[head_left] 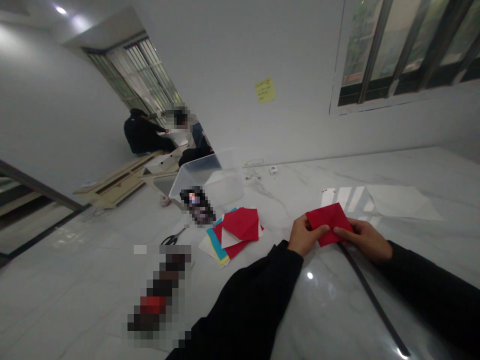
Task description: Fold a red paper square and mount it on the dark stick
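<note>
A folded piece of red paper point(330, 215) is held between both my hands, above the marble-patterned surface. My left hand point(304, 237) grips its left corner, the thumb lying on the front face. On the other side my right hand point(365, 239) pinches the lower right edge, its thumb almost meeting the left one. The fingers behind the paper are hidden. To the left lies a stack of coloured paper sheets point(215, 243) in blue, yellow, white and red, topped by a red piece with a white underside showing.
Black-handled scissors point(170, 240) lie left of the stack, near a clear plastic bin point(198, 170). A white sheet point(405, 202) rests at the right. A dark strip point(375, 300) runs below my hands. A yellow note point(265, 90) is on the wall. People sit in the background.
</note>
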Demonstrator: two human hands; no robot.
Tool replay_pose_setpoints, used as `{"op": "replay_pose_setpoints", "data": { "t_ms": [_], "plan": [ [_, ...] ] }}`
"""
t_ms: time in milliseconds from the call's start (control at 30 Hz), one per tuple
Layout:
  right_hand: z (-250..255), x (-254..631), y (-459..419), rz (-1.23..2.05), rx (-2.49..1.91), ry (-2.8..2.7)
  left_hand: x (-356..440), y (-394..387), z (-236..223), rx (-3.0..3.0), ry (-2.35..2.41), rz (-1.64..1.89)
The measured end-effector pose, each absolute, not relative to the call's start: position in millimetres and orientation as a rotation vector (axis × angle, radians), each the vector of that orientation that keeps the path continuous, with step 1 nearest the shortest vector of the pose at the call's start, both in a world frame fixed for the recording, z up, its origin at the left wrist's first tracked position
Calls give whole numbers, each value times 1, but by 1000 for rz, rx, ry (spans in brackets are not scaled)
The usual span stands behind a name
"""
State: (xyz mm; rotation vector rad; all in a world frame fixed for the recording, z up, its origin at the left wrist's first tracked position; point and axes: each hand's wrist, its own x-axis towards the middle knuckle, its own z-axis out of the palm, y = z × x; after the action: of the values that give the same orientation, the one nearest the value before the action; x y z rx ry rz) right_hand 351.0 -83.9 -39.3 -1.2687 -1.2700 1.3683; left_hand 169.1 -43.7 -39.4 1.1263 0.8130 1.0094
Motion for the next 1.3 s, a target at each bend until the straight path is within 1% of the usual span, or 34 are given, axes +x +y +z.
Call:
{"op": "replay_pose_setpoints", "data": {
  "t_ms": [233, 300, 533, 800, 1300],
  "plan": [
    [-48, 351, -79, 1399, -1142, -1069, 168, -46, -35, 1163, 822, 979],
    [-46, 351, -80, 1415, -1164, -1103, 169, -46, -35, 1169, 822, 974],
    [-40, 348, -85, 1310, -1226, -1221, 167, -42, -41, 1117, 815, 992],
    [-40, 348, -85, 1175, -1321, -1249, 167, -49, -36, 1234, 788, 980],
    [-44, 346, -85, 1221, -1263, -1265, 168, -45, -42, 1206, 852, 989]
  ]
}}
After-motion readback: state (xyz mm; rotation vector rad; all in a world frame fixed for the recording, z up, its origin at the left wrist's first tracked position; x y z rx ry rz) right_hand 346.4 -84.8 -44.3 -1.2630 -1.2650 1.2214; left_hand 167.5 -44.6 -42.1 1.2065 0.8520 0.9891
